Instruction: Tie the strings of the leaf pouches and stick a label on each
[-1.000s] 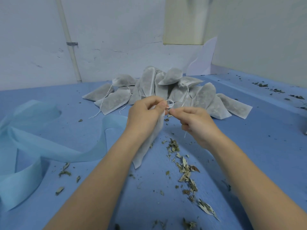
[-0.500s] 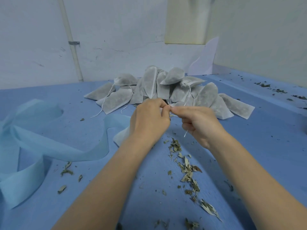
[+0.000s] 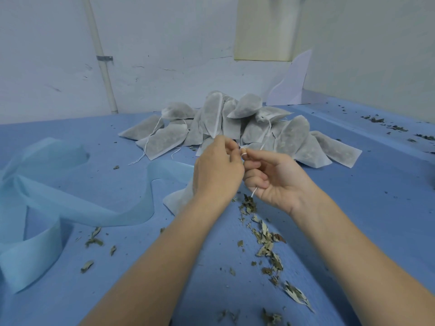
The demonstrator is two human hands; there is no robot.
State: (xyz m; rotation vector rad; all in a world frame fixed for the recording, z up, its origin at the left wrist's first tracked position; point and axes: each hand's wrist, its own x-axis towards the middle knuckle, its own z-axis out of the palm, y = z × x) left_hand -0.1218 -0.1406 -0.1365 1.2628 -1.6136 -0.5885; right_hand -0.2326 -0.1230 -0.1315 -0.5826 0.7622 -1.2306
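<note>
Turned palm-up since before, right hand (image 3: 275, 182) pinches the string (image 3: 253, 198); left hand (image 3: 216, 170) grips the pouch (image 3: 179, 201).

A single view from a camera worn on the person's head, looking forward and down along both forearms; the hands (image 3: 237, 170) sit close, near the centre; the blue table (image 3: 353, 208) fills the lower frame; the pouch pile (image 3: 235, 128) lies just beyond, a white wall (image 3: 164, 43) behind; wide-angle bending seems to curve the table's edges.
</note>
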